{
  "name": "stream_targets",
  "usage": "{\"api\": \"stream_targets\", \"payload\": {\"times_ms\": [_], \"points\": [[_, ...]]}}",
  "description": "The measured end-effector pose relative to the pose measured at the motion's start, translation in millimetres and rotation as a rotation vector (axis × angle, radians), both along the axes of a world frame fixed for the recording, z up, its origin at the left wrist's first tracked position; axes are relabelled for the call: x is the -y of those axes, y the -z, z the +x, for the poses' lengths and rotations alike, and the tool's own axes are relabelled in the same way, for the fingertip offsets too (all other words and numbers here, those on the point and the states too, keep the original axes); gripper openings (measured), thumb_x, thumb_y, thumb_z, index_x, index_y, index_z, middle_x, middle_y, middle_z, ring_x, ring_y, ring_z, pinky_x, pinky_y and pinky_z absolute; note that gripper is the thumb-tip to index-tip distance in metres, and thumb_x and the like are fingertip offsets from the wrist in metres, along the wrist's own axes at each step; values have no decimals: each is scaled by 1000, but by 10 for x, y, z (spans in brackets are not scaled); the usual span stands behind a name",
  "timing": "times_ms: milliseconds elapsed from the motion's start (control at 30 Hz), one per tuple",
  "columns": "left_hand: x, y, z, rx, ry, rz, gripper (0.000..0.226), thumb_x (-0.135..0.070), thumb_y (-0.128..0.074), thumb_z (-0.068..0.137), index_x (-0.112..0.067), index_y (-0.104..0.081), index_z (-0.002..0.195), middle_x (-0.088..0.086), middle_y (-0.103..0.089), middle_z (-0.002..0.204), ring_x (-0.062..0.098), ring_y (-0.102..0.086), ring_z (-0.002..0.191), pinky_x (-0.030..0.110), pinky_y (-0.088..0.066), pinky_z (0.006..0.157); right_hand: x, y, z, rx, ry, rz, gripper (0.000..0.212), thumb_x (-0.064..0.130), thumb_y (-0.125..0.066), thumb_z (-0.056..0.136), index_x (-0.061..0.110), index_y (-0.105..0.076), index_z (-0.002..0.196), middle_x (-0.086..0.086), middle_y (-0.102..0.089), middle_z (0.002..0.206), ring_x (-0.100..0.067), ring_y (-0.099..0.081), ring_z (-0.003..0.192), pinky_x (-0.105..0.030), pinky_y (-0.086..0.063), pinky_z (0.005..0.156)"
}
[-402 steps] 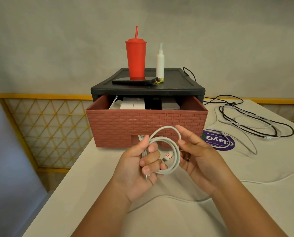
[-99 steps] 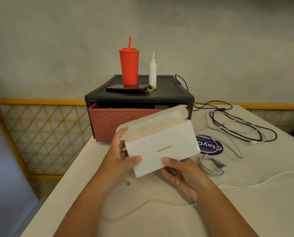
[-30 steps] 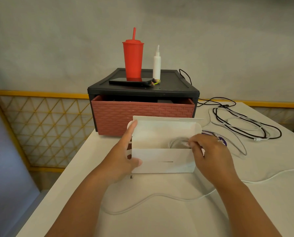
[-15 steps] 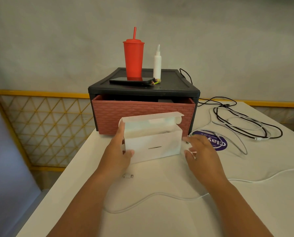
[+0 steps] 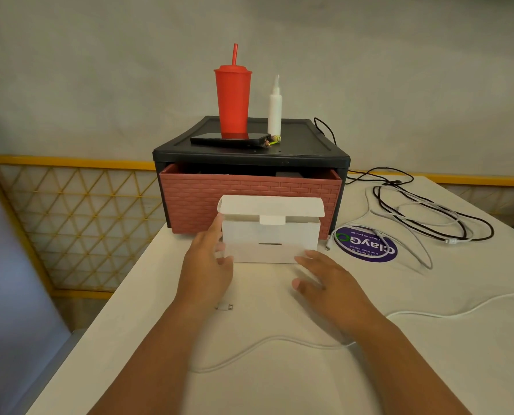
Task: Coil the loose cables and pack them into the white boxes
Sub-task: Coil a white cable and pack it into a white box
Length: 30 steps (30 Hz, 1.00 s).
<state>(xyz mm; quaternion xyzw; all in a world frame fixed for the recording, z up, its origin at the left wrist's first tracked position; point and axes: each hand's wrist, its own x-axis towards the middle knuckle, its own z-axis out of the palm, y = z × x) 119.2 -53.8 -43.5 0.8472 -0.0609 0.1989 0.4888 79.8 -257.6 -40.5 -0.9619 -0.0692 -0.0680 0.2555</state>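
1. White card box (image 5: 270, 244) stands on the pale counter (image 5: 279, 390) just beyond both grips. Its lid flap is lifted and its tab hangs over the front wall. What is inside can't be seen.
2. Left grip (image 5: 205, 265): the fingers are straight and lie along the box's left end, with the thumb by the front bottom corner. It pinches nothing.
3. Right grip (image 5: 324, 280): the fingers are spread and hold nothing, with the fingertips at the box's right front corner. Whether they touch it, I can't tell.
4. A loose white cable (image 5: 273, 337) snakes across the counter on the near side of both grips and runs off past the right wrist. A small connector (image 5: 224, 307) lies just nearside of the left grip.
5. Beyond the box is a brick-patterned red drawer (image 5: 249, 199), slightly out of its black cabinet (image 5: 309, 151). On top are a red tumbler (image 5: 233, 100), a white bottle (image 5: 274, 112) and a dark phone (image 5: 229, 139).
6. Right of the right grip is a purple sticker (image 5: 366, 245), then a tangle of black and white cables (image 5: 429, 217).
7. There is a plain grey wall (image 5: 100, 70) behind and a yellow lattice panel (image 5: 70, 223) far left.
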Motion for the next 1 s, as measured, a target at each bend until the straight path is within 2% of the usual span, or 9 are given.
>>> {"api": "stream_targets", "payload": {"times_ms": [100,200,333,400,467,533,633,800,1000], "points": [[-11,-6,5,-44,50,-57,75,1,-58,86,-32,-27,145,-7,-51,122,9,-54,107,18,-44,86,-10,-15,4,-23,1,-4,48,40,-47,94,31,-37,140,12,-20,153,-12,-25,138,-23,-19,110],[-48,-38,-20,-82,45,-82,67,-3,-60,86,-31,-35,141,-12,-54,117,9,-57,100,9,-39,76,-12,-33,-7,-30,3,-5,48,40,-48,94,30,-38,139,12,-19,153,-12,-26,138,-24,-20,110],[-115,-137,-67,-68,-10,6,34,-8,-63,84,-23,-60,115,-8,-60,108,11,-60,86,17,-39,71,-24,-70,-41,-48,-8,29,46,39,-54,90,29,-46,134,11,-31,148,-10,-35,131,-23,-26,106],[-150,-202,-103,-104,4,103,15,-13,-67,82,-25,-62,91,-8,-63,93,10,-57,76,15,-38,64,-52,-108,-73,-85,-47,55,42,40,-60,86,30,-54,125,11,-46,133,-7,-44,120,-18,-32,97],[-202,-252,-157,-231,65,228,14,-21,-73,77,-24,-59,78,-8,-61,83,8,-53,69,13,-37,60,-109,-151,-120,-132,-121,47,36,44,-66,80,32,-60,113,13,-54,112,-2,-51,103,-11,-36,83],[-271,-264,-199,-413,149,366,24,-30,-80,68,-22,-60,80,-6,-61,85,6,-53,71,16,-40,62,-184,-181,-165,-169,-197,35,28,45,-72,73,34,-64,98,16,-54,94,1,-50,85,-8,-35,71],[-343,-247,-230,-555,214,556,26,-31,-80,67,-23,-60,82,-10,-55,86,6,-54,79,19,-43,68,-275,-191,-217,-250,-314,54,24,40,-80,66,33,-62,81,12,-51,84,-1,-47,76,-16,-40,71],[-299,-277,-228,-451,245,621,18,-14,-64,82,-27,-58,71,-14,-54,77,1,-48,67,12,-35,56,-293,-184,-229,-266,-348,4,15,27,-73,76,14,-66,79,4,-60,88,-7,-50,76,-24,-45,74],[-204,-343,-269,-345,301,409,19,-13,-53,88,-23,-58,73,-9,-41,59,6,-37,54,16,-30,50,-274,-146,-196,-221,-303,30,17,21,-61,86,19,-56,70,9,-56,71,-2,-45,60,-15,-36,59]]}}
